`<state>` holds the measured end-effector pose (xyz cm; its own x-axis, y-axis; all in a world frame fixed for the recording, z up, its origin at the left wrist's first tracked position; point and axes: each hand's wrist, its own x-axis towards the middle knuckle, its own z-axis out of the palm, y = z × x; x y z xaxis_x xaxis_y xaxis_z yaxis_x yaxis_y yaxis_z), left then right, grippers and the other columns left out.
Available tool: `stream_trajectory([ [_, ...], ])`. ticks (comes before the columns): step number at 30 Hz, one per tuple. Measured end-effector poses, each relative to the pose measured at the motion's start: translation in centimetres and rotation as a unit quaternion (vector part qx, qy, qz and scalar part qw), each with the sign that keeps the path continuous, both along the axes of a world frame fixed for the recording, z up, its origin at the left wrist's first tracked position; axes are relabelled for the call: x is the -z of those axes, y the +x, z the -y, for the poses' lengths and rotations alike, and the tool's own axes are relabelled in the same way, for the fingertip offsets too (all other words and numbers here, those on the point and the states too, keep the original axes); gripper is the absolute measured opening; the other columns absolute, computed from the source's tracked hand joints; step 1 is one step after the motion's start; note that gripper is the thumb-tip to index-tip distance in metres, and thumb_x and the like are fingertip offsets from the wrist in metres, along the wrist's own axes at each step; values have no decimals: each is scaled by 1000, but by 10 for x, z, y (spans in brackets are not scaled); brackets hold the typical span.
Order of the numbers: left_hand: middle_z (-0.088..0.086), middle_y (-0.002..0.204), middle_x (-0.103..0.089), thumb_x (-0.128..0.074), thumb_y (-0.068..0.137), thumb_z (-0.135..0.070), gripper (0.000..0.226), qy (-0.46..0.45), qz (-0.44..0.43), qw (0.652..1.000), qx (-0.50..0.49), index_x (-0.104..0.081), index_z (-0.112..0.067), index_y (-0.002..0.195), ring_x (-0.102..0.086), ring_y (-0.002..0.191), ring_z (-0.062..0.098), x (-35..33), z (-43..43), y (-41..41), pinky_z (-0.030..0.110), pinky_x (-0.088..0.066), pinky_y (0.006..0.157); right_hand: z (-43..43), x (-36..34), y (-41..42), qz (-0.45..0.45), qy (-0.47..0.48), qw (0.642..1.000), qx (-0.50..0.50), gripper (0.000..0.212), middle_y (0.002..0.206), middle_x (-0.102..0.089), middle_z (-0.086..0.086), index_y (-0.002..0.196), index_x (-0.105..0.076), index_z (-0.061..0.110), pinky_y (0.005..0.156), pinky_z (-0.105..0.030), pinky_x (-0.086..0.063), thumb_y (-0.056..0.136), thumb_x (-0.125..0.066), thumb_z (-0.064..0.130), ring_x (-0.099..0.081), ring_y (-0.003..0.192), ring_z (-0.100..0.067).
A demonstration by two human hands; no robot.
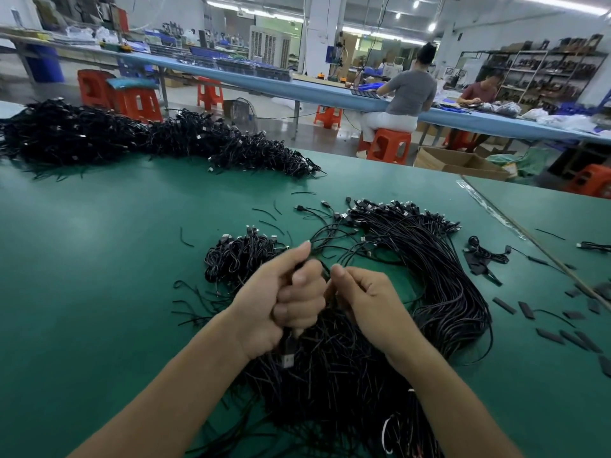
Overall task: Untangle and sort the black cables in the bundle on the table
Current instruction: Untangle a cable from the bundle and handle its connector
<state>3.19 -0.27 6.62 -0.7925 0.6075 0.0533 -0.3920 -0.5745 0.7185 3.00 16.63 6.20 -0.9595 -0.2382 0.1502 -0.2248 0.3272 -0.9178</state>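
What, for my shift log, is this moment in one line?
stage: untangling | left hand: grips cables | right hand: pinches cable | bundle: on table

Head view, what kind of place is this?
Probably a cable assembly workshop: heaps of black cables on a green table, a long blue workbench with seated workers, and stocked shelves.

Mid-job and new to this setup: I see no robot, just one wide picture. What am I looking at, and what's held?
There is no machine: a person works bare-handed, and the one picture comes from a camera on their head, looking down. The left hand grips black cables, a USB plug hanging below it; the right hand pinches a strand beside it. Under them lies the bundle on a green table, a smaller pile to its left, a long heap farther back.
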Motion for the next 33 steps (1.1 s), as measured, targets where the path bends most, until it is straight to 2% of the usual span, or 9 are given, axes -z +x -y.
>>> stream_trajectory([
  [4,0,63,-61,-45,98,-39,48,50,36,984,-165,-76,-8,80,-60,52,10,0,-4,-11,17,-50,48,4,11,5,18,121,992,-36,33,52,-49,9,83,-70,25,46,-22,-30,102,-49,40,-38,46,-5],
  [8,8,101,-75,-41,105,-25,36,-205,-152,910,-326,-70,-6,114,-72,100,19,18,-8,-18,25,-57,84,7,2,8,-36,210,974,-73,28,56,-54,12,75,-63,24,46,-20,-33,101,-53,27,-41,46,-5],
  [10,-4,94,-76,-42,106,-23,32,-354,-257,832,-341,-72,-14,108,-71,91,7,24,-8,-16,21,-57,79,6,-7,7,-75,224,970,-59,30,57,-55,15,68,-60,24,49,-16,-35,99,-57,23,-46,49,-3],
  [12,-14,63,-65,-44,104,-33,41,-452,-300,785,-300,-68,-25,72,-60,59,2,25,-10,-12,24,-49,58,2,-14,4,-109,236,965,-48,24,62,-56,14,71,-63,25,54,-13,-36,95,-63,23,-52,59,0],
  [17,-3,39,-41,-35,103,-51,67,-391,-146,900,-123,-63,-16,53,-37,32,10,19,-6,0,18,-32,38,-8,-23,-3,-123,108,986,-26,13,60,-62,10,72,-72,22,55,-17,-40,84,-78,26,-49,54,-1],
  [22,-9,39,-36,-48,97,-44,53,-43,10,998,42,-52,-16,52,-35,30,1,0,4,0,13,-26,31,-4,-15,-6,-71,-28,997,17,26,57,-57,7,74,-71,23,52,-30,-33,84,-64,46,-41,52,-10],
  [27,4,69,-68,-47,97,-38,48,51,24,986,-156,-78,-7,78,-67,60,14,-12,-7,-5,19,-57,55,6,2,1,-59,115,991,-18,31,54,-56,8,69,-65,37,44,-25,-31,99,-59,29,-38,45,-8],
  [30,16,100,-75,-45,99,-31,41,-95,-100,954,-266,-72,-1,108,-73,96,24,0,-14,-9,27,-59,83,8,2,5,-81,226,969,-62,33,53,-53,7,68,-55,32,43,-19,-28,100,-55,24,-40,43,-8],
  [33,3,97,-76,-43,106,-23,33,-368,-273,812,-362,-71,-9,113,-72,95,11,12,-16,-11,26,-57,86,4,-5,8,-75,256,959,-95,27,62,-56,6,75,-60,22,47,-23,-34,100,-52,23,-46,50,-10],
])
